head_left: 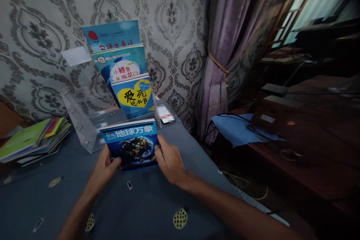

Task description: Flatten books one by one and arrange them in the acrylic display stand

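Note:
A dark blue book (136, 146) with a picture of the Earth on its cover is held tilted between both hands. My left hand (105, 163) grips its lower left side, thumb on the cover. Its right edge is in my right hand (170, 159), fingers closed around it. Just behind stands a blue book with a yellow heart (136, 97). Farther back rise a teal book with a white circle (123, 63) and a taller blue-green book (115, 33), in a stepped row. These stand at a clear plastic rack (81, 131), whose left part shows no books.
At the left lies a stack of books and folders (33, 138). A small white card (165, 113), partly blurred out, stands right of the rack. Patterned wall and a purple curtain (222, 52) are behind. Right of the table, a reddish-brown surface (309, 172) carries a blue cloth (239, 129) and cables.

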`<control>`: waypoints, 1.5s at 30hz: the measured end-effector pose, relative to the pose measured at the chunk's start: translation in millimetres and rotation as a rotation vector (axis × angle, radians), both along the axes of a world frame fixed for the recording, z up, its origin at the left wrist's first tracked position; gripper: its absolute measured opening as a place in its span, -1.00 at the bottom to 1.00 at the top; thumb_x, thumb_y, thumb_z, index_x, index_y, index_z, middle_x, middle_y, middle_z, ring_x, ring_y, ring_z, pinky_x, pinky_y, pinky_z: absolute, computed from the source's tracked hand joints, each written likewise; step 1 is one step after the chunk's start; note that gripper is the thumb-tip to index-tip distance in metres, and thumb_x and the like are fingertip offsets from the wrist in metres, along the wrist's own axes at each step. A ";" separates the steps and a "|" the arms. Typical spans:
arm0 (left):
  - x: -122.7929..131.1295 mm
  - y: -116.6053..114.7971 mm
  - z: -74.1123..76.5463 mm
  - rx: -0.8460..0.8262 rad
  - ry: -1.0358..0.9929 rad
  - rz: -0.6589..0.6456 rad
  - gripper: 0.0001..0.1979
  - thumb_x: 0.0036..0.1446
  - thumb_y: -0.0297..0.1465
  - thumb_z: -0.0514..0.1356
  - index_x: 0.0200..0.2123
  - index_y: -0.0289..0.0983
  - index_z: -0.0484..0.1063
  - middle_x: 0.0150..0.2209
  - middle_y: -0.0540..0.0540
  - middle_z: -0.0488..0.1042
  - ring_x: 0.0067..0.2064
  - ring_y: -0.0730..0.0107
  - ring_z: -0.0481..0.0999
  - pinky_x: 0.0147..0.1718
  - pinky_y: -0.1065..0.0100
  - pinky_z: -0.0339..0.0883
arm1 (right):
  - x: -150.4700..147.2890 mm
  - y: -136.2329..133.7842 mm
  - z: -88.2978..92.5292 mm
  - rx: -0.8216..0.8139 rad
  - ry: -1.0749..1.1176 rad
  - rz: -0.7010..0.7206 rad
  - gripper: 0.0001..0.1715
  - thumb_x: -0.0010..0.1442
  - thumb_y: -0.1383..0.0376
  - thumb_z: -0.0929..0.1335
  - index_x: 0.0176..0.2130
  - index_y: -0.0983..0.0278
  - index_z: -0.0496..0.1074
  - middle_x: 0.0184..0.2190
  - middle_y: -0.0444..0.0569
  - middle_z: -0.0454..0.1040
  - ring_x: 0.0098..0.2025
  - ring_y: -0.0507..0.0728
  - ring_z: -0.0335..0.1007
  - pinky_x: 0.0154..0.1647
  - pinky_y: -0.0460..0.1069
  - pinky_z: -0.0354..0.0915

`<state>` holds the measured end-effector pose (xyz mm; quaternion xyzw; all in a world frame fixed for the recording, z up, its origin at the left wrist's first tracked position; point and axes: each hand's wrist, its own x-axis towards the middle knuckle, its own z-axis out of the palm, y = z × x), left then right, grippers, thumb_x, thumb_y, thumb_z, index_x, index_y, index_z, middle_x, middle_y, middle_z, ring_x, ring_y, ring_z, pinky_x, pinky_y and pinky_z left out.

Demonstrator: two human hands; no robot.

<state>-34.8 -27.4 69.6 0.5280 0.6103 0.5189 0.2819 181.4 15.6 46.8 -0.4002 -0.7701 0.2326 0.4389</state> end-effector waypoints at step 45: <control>8.4 93.3 -42.0 0.221 0.038 -0.047 -0.58 -0.18 -0.43 0.12 -0.14 -0.25 0.41 -0.28 -0.03 0.52 -0.19 0.25 0.48 -0.17 0.29 0.39 | 1.0 63.8 -36.2 0.135 0.107 -0.069 -0.78 0.37 0.25 0.13 -0.09 0.19 0.29 -0.31 0.03 0.48 -0.28 0.25 0.44 -0.22 0.13 0.36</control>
